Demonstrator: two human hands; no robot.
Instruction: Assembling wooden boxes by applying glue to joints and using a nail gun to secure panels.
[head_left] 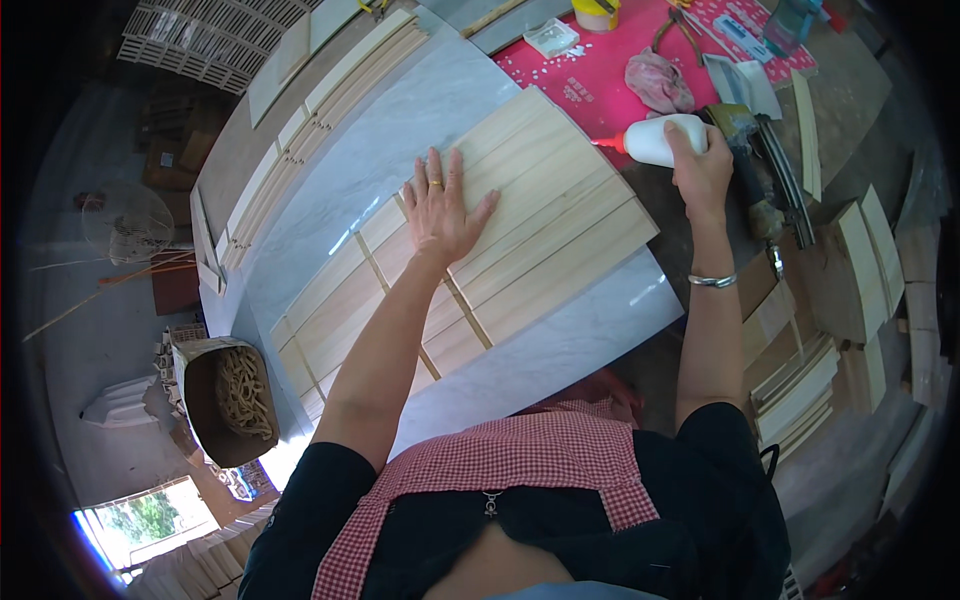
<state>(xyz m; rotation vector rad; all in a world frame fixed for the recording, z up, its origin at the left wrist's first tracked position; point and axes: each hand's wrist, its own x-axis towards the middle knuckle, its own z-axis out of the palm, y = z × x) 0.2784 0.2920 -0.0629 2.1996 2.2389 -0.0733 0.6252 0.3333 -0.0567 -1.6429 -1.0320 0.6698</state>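
My left hand (442, 212) lies flat with its fingers spread on a set of pale wooden boards (545, 190) laid side by side. Thin gaps run across the boards below that hand. At the right, my right hand (703, 175) is wrapped round a white squeeze bottle (655, 142) with a red nozzle. The bottle is tipped on its side, and its nozzle points left, close to the boards' right end. Under the boards is a grey marbled table top (600, 308).
A pink sheet (570, 85) carries a crumpled rag (660, 82), pliers (678, 35) and a yellow tub (597, 12). A nail gun (742, 150) lies right of my right hand. Wood strips (320, 120) line the far left; a box (205, 430) of wooden pieces stands left.
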